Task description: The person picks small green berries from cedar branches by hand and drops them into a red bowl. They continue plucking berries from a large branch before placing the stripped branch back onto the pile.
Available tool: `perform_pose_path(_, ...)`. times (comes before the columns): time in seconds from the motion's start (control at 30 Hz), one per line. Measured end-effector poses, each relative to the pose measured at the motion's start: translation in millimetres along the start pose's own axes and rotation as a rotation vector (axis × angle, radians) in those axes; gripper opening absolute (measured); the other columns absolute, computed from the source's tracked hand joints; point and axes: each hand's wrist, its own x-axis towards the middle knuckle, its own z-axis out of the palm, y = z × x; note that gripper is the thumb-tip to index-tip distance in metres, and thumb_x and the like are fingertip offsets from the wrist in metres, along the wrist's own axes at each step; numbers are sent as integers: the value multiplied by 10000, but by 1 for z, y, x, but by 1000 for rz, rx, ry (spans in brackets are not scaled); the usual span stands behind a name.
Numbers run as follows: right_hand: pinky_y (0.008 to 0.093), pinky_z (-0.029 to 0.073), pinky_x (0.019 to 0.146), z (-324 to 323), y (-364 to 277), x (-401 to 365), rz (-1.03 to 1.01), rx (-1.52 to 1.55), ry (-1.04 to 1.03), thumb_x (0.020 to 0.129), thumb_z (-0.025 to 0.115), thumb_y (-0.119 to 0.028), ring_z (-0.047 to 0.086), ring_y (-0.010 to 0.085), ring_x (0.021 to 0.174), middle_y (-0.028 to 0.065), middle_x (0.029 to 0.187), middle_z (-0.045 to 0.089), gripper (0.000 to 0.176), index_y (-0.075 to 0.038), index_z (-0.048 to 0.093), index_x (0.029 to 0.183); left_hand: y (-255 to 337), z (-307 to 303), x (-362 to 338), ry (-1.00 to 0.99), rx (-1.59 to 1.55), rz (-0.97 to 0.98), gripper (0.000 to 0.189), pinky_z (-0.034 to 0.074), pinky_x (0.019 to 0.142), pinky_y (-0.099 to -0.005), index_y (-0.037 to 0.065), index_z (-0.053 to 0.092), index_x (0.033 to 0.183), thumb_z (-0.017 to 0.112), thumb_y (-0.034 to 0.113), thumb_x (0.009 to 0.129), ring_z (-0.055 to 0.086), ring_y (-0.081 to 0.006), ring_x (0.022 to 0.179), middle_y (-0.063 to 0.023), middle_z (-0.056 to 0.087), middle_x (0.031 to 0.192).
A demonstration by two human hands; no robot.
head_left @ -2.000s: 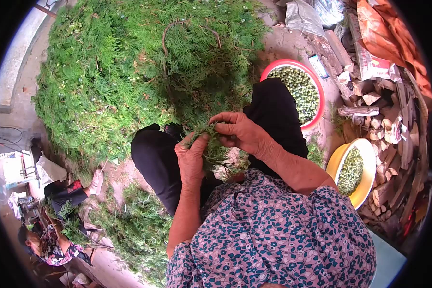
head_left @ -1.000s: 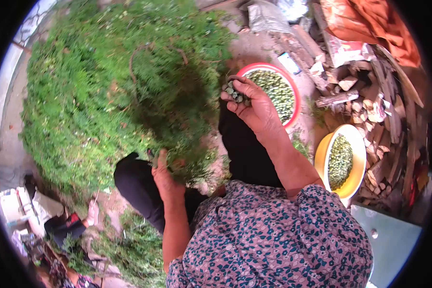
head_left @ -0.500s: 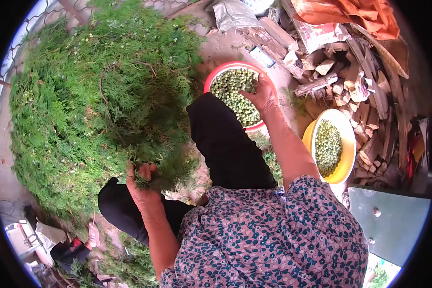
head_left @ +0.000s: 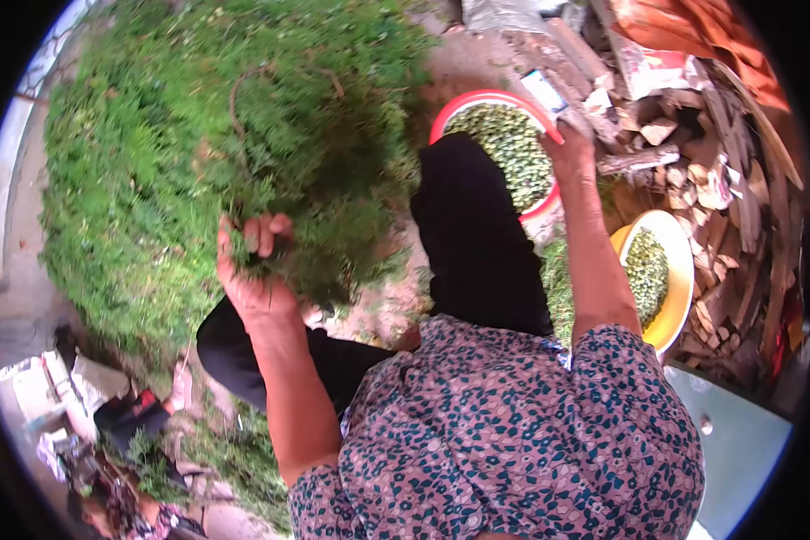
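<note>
My left hand is closed on a leafy evergreen sprig, its dark foliage blurring over the pile beyond. Beneath and past it lies a large heap of cut evergreen branches. At the right side of a red-rimmed basin, my right hand grips the rim, with some fingers hidden. Small green seed cones fill much of that basin. My knee in black trousers covers the basin's lower left part.
A tilted yellow basin with more green cones stands at the right, against stacked firewood. A blue-and-white box lies behind the red-rimmed basin. Another person sits at the lower left. A grey-green panel is at the lower right.
The view has shifted, moving the basins rightward in the picture. My right hand has gone from over the cones to the basin's rim. My left hand, with the sprig, appears higher.
</note>
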Motion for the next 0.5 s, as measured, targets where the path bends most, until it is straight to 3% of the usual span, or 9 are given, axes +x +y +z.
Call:
perform_pose_path(0.1, 318, 522, 677, 56, -29, -66, -166, -25, -275, 846, 529, -57, 600, 183, 725, 82, 828, 602, 160, 23, 553, 983, 9, 16, 8, 28, -13, 30, 130, 384, 703, -328, 75, 531, 747, 521, 159, 846, 335, -139, 521, -13, 351, 564)
perform_pose_path(0.17, 279, 515, 630, 93, -36, -126, -166, -154, -464, 832, 560, -69, 602, 162, 668, 69, 757, 605, 145, 13, 587, 948, 12, 24, 12, 15, -23, 38, 124, 389, 710, -334, 68, 521, 764, 519, 159, 848, 341, -141, 521, -19, 357, 566)
perform_pose_path(0.23, 251, 491, 630, 110, -13, -166, -114, -372, -677, 781, 600, -51, 596, 146, 675, 62, 783, 613, 221, 3, 585, 994, 14, 32, 17, 17, -38, 34, 95, 392, 725, -348, 56, 510, 830, 503, 148, 855, 349, -148, 519, -23, 363, 569)
perform_pose_path(0.27, 260, 483, 694, 115, -3, -175, -399, -719, -883, 731, 632, -68, 600, 189, 768, 106, 879, 617, 313, 0, 569, 1030, 15, 34, 20, -26, -39, 21, 115, 392, 738, -364, 47, 471, 831, 475, 153, 873, 359, -151, 535, -32, 366, 582)
perform_pose_path(0.3, 308, 458, 796, 121, 10, -185, -351, -780, -984, 681, 671, -107, 579, 246, 893, 149, 982, 595, 401, 1, 557, 1050, 14, 40, 20, -26, -37, 27, 115, 392, 738, -364, 47, 471, 831, 475, 153, 873, 359, -151, 535, -32, 366, 582)
perform_pose_path(0.37, 345, 421, 865, 134, 48, -194, -706, -815, -917, 660, 691, -150, 551, 278, 967, 163, 1027, 579, 471, -20, 544, 1089, 9, 51, 21, 18, 2, 61, 170, 387, 750, -361, 31, 453, 813, 437, 177, 898, 369, -154, 558, -40, 367, 600)
perform_pose_path(0.4, 345, 421, 865, 146, 53, -202, -702, -813, -921, 660, 691, -150, 551, 278, 967, 163, 1027, 579, 471, -20, 544, 1089, 9, 51, 24, -55, 2, 21, 164, 422, 740, -368, 44, 411, 952, 375, 202, 923, 383, -156, 560, -41, 386, 613)
perform_pose_path(0.5, 373, 410, 864, 179, 65, -209, -853, -769, -900, 645, 705, -163, 538, 287, 980, 163, 1051, 567, 442, -21, 571, 1042, -2, 66, 26, 54, -10, 54, 191, 429, 746, -378, 50, 415, 992, 383, 225, 923, 369, -158, 551, -39, 396, 642)
